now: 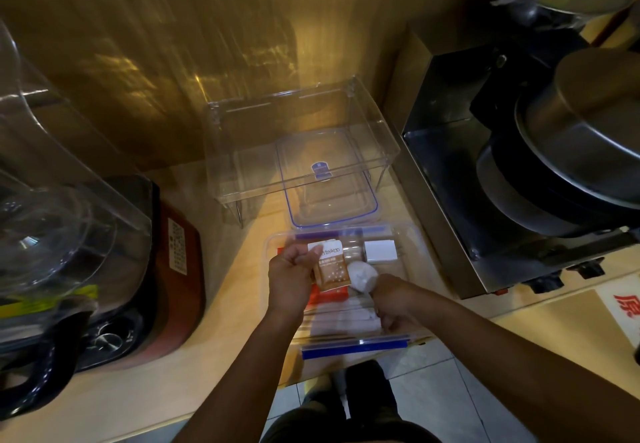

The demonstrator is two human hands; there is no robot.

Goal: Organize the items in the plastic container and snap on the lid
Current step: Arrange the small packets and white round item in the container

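A clear plastic container [412,252] with blue latches stands at the counter's front edge. My left hand [291,280] pinches a stack of brown and white sugar packets [330,268] above its left half. My right hand [394,304] reaches into the near right part, fingers curled among white sachets [346,318]; what it grips is hidden. A white round object [362,274] and a white box [381,251] lie inside, with something red [327,295] underneath. The clear lid [332,179] with a blue seal lies just behind the container.
A clear acrylic shelf [301,138] stands over the lid's far part. A steel appliance with a pot [571,152] fills the right. A red and black appliance [166,269] and clear plastic covers [52,165] crowd the left. The floor [433,383] shows below the counter edge.
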